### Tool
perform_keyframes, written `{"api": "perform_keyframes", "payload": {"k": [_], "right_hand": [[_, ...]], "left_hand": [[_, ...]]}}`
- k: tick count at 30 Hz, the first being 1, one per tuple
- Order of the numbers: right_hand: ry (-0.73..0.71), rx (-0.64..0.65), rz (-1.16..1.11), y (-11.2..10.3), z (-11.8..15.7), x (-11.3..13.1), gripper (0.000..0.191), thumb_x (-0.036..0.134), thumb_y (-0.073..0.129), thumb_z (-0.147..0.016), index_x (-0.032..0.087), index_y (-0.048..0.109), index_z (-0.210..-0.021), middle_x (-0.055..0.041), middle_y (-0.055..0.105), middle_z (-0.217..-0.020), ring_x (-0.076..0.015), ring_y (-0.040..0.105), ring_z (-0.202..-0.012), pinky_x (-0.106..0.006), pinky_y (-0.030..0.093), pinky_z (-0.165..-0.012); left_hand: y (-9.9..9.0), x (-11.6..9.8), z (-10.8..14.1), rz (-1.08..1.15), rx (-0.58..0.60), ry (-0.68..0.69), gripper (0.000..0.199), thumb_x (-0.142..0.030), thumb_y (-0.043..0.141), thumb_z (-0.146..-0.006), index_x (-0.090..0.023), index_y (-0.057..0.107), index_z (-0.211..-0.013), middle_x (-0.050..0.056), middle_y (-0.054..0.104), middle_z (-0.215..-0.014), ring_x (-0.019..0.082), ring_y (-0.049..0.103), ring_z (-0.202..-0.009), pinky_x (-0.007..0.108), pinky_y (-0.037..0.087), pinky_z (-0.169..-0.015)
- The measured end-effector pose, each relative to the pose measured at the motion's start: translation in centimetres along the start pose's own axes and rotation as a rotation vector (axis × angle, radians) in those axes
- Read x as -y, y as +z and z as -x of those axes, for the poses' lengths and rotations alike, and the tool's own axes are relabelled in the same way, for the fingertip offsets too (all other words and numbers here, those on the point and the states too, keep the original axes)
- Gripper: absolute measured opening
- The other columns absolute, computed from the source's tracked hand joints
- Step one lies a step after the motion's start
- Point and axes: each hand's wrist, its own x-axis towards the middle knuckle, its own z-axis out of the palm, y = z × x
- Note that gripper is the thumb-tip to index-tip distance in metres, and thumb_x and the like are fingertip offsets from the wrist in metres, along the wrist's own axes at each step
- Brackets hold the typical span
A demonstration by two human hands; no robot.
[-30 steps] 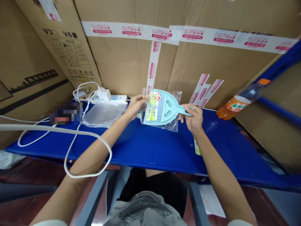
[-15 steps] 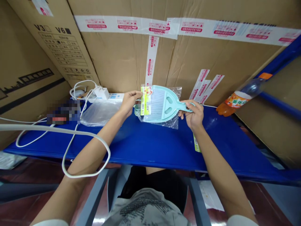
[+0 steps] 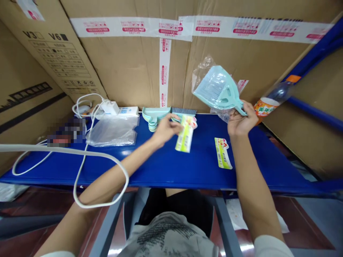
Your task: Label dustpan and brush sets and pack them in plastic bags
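My left hand (image 3: 168,131) pinches a yellow-green and white printed label card (image 3: 184,137) by its upper edge, above the table. Held by its handle in my right hand (image 3: 243,120) is a light-blue dustpan (image 3: 232,93), raised and tilted at the right. A brush (image 3: 211,87) with pale bristles lies against the pan, and a clear plastic bag (image 3: 201,73) surrounds them loosely. On the table below my right hand rests a second label card (image 3: 223,153). Behind my left hand are several stacked dustpans (image 3: 155,113) and a grey-bristled brush (image 3: 184,111).
Clear plastic bags (image 3: 114,132) lie flat at the left of the blue table (image 3: 160,167), near a power strip (image 3: 128,111). A white cable (image 3: 102,153) loops in front. An orange drink bottle (image 3: 270,101) leans at the right. Large cardboard boxes (image 3: 128,71) stand behind.
My right hand has carried the bagged dustpan up and to the right. The label card has come away from it with my left hand, which moved right and down. The stacked dustpans now show.
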Motion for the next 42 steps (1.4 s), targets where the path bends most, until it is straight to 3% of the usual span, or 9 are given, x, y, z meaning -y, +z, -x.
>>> {"api": "perform_keyframes", "payload": {"k": [6, 11, 19, 22, 26, 31, 34, 36, 42], "right_hand": [[-0.005, -0.051, 0.017, -1.5, -1.1, 0.4, 0.007, 0.032, 0.068, -0.084, 0.027, 0.071, -0.081, 0.0006, 0.061, -0.063, -0.0166, 0.052, -0.054, -0.037, 0.050, -0.057], [-0.004, -0.030, 0.010, -1.7, -1.1, -0.1, 0.006, 0.030, 0.067, -0.083, 0.026, 0.071, -0.082, 0.0000, 0.063, -0.064, -0.0158, 0.053, -0.054, -0.036, 0.050, -0.056], [-0.035, 0.022, -0.020, -0.6, -0.4, -0.3, 0.014, 0.034, 0.073, -0.084, 0.020, 0.071, -0.081, 0.0030, 0.059, -0.064, -0.0102, 0.056, -0.049, -0.022, 0.042, -0.041], [-0.039, 0.044, -0.024, -0.6, -0.2, -0.2, 0.016, 0.035, 0.076, -0.081, 0.020, 0.072, -0.080, 0.0041, 0.058, -0.063, -0.0089, 0.054, -0.047, -0.021, 0.039, -0.038], [-0.032, 0.037, -0.010, -0.6, -0.3, -0.2, 0.018, 0.038, 0.075, -0.083, 0.021, 0.071, -0.081, 0.0049, 0.056, -0.060, -0.0090, 0.053, -0.045, -0.020, 0.036, -0.037], [-0.027, 0.033, -0.006, -0.5, -0.2, -0.2, 0.016, 0.035, 0.073, -0.085, 0.020, 0.070, -0.081, 0.0045, 0.056, -0.061, -0.0091, 0.051, -0.044, -0.021, 0.036, -0.037], [-0.018, 0.015, 0.001, -0.3, -0.1, -0.1, 0.014, 0.033, 0.073, -0.083, 0.020, 0.070, -0.080, 0.0039, 0.057, -0.062, -0.0094, 0.052, -0.045, -0.021, 0.037, -0.038], [-0.023, 0.010, -0.006, -0.3, -0.1, -0.1, 0.013, 0.033, 0.073, -0.079, 0.020, 0.071, -0.079, 0.0035, 0.058, -0.062, -0.0096, 0.052, -0.046, -0.021, 0.036, -0.037], [-0.035, 0.024, -0.003, -0.3, 0.0, 0.0, 0.015, 0.037, 0.074, -0.073, 0.022, 0.073, -0.078, 0.0048, 0.057, -0.060, -0.0097, 0.053, -0.045, -0.021, 0.036, -0.036]], "left_hand": [[9.6, 6.8, -0.2, -0.191, 0.230, -0.046, 0.030, 0.003, 0.078, -0.077, -0.017, 0.056, -0.077, -0.004, 0.067, -0.072, 0.013, 0.071, -0.063, 0.026, 0.061, -0.059], [12.6, 9.0, -1.1, -0.420, 0.252, 0.007, 0.024, -0.005, 0.084, -0.082, -0.016, 0.064, -0.074, 0.000, 0.071, -0.075, 0.015, 0.071, -0.070, 0.027, 0.059, -0.065], [12.4, 8.2, -0.1, -0.986, 0.345, 0.363, 0.004, -0.017, 0.077, -0.097, -0.017, 0.074, -0.094, 0.007, 0.078, -0.098, 0.024, 0.073, -0.091, 0.036, 0.057, -0.083], [11.3, 7.0, -0.2, -1.003, 0.606, 0.566, 0.019, -0.032, 0.080, -0.100, -0.015, 0.079, -0.109, 0.014, 0.080, -0.115, 0.031, 0.072, -0.119, 0.043, 0.057, -0.101], [9.2, 6.4, -0.4, -0.871, 0.974, 0.753, 0.051, -0.045, 0.085, -0.094, -0.011, 0.078, -0.131, 0.020, 0.070, -0.150, 0.036, 0.044, -0.161, 0.051, 0.038, -0.132], [7.7, 7.1, 0.4, -0.920, 0.937, 0.746, 0.047, -0.044, 0.091, -0.088, -0.019, 0.083, -0.127, 0.017, 0.072, -0.147, 0.041, 0.048, -0.154, 0.061, 0.043, -0.125], [7.7, 7.6, 0.8, -0.911, 0.913, 0.822, 0.010, -0.027, 0.082, -0.096, -0.021, 0.087, -0.102, 0.013, 0.079, -0.131, 0.036, 0.059, -0.139, 0.054, 0.051, -0.117], [7.9, 7.8, 0.9, -0.914, 0.899, 0.858, 0.016, -0.021, 0.072, -0.101, -0.022, 0.086, -0.094, 0.011, 0.080, -0.124, 0.031, 0.064, -0.130, 0.048, 0.055, -0.111], [8.3, 7.3, 1.5, -1.074, 0.934, 0.869, 0.021, -0.020, 0.063, -0.106, -0.019, 0.080, -0.118, 0.013, 0.077, -0.137, 0.027, 0.068, -0.135, 0.041, 0.055, -0.114]]}}
